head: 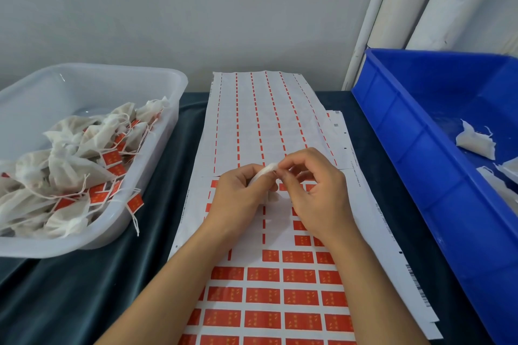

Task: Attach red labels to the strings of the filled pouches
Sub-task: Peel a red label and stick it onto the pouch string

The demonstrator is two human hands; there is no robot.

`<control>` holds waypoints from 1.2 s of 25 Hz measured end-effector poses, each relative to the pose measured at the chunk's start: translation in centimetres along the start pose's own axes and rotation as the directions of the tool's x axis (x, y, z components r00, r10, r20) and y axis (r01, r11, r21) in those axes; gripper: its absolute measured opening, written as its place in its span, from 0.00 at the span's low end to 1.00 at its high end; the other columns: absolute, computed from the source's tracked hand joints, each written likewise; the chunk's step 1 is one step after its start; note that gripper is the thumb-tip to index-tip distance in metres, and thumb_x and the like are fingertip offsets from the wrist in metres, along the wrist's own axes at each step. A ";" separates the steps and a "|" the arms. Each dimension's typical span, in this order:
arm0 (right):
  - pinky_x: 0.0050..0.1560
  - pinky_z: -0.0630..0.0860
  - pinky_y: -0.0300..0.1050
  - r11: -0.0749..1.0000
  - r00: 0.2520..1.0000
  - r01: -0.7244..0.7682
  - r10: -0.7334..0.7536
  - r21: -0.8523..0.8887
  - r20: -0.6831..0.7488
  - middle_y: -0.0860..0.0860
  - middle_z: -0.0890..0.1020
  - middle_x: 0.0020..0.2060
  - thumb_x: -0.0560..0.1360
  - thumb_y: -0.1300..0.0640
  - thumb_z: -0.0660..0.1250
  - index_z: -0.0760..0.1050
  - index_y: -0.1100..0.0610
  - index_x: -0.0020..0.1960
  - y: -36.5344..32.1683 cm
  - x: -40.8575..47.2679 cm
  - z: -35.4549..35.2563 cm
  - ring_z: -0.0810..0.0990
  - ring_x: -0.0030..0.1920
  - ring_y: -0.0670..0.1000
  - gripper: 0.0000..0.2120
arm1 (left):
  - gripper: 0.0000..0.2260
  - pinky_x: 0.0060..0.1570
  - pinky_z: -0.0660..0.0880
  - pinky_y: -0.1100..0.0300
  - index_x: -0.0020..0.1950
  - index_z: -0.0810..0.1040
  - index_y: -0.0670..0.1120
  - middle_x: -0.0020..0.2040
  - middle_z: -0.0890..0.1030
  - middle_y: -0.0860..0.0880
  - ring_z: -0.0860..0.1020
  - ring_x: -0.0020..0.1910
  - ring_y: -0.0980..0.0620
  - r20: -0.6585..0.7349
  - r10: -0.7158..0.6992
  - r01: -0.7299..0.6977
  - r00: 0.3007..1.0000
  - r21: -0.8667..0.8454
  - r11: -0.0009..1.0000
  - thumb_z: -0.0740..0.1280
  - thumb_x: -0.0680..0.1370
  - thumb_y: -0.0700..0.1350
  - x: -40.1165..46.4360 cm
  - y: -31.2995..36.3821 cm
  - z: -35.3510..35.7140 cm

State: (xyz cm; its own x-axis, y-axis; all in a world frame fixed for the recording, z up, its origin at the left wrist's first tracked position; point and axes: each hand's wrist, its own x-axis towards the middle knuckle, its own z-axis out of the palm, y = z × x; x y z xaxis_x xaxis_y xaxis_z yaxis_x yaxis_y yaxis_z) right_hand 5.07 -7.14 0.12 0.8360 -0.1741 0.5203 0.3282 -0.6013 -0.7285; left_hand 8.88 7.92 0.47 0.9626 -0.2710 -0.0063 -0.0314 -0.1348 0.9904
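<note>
Over the sheet of red labels (280, 297) on the dark-clothed surface (84, 288), the left hand (238, 199) curls its fingers (253, 176) round a small white pouch (266, 169), while the right hand (314, 190) pinches the pouch's top end between thumb and forefinger; whether it has the string cannot be told. Labelled pouches (70, 171) fill the clear tub (157, 148) at left, and unlabelled pouches (476, 143) lie in the blue bin (406, 148) at right

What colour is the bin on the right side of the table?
The bin is bright blue, seen in the head view.
</note>
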 end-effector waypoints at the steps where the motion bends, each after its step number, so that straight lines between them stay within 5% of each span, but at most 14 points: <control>1: 0.49 0.77 0.28 1.000 1.000 -0.003 0.003 -0.008 -0.001 0.42 0.82 0.49 0.78 0.55 0.72 0.79 0.49 0.52 0.0 0.0 0.0 0.81 0.51 0.41 0.04 | 0.13 0.40 0.78 0.70 0.46 0.86 0.50 0.40 0.86 0.53 0.84 0.42 0.55 0.000 0.002 -0.002 1.000 0.013 1.000 0.67 0.83 0.54 0.0 -0.1 0.0; 16: 0.51 0.81 0.34 0.997 1.000 0.002 -0.001 -0.076 0.021 0.44 0.84 0.51 0.78 0.58 0.72 0.84 0.52 0.54 0.7 -0.2 -0.4 0.82 0.50 0.44 0.06 | 0.11 0.38 0.78 0.70 0.46 0.87 0.50 0.39 0.86 0.53 0.83 0.39 0.56 -0.002 0.037 -0.037 0.999 0.032 0.999 0.69 0.83 0.52 0.0 -0.4 0.1; 22: 0.50 0.79 0.31 0.996 0.998 -0.020 0.025 -0.083 0.056 0.43 0.85 0.51 0.78 0.56 0.74 0.84 0.51 0.54 0.9 -0.1 -0.7 0.82 0.50 0.42 0.06 | 0.08 0.43 0.84 0.60 0.48 0.86 0.54 0.41 0.86 0.54 0.84 0.42 0.53 -0.007 0.065 -0.065 0.998 0.080 0.995 0.69 0.83 0.52 0.0 -0.9 0.3; 30: 0.51 0.75 0.25 0.986 0.999 -0.015 0.022 -0.168 0.044 0.43 0.85 0.52 0.77 0.54 0.75 0.85 0.50 0.54 1.1 0.0 -0.7 0.81 0.48 0.38 0.07 | 0.08 0.42 0.80 0.70 0.46 0.86 0.57 0.40 0.86 0.56 0.84 0.42 0.55 -0.011 0.082 -0.080 0.997 0.110 0.991 0.69 0.83 0.53 -0.1 -1.0 0.3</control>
State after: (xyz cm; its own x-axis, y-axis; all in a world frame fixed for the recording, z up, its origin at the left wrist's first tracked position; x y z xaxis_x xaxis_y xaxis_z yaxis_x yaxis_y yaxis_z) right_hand 5.11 -8.35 -0.36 0.8616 -0.1533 0.4839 0.2373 -0.7212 -0.6509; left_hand 8.71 7.76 -0.54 0.9596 -0.2708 0.0764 -0.1380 -0.2164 0.9665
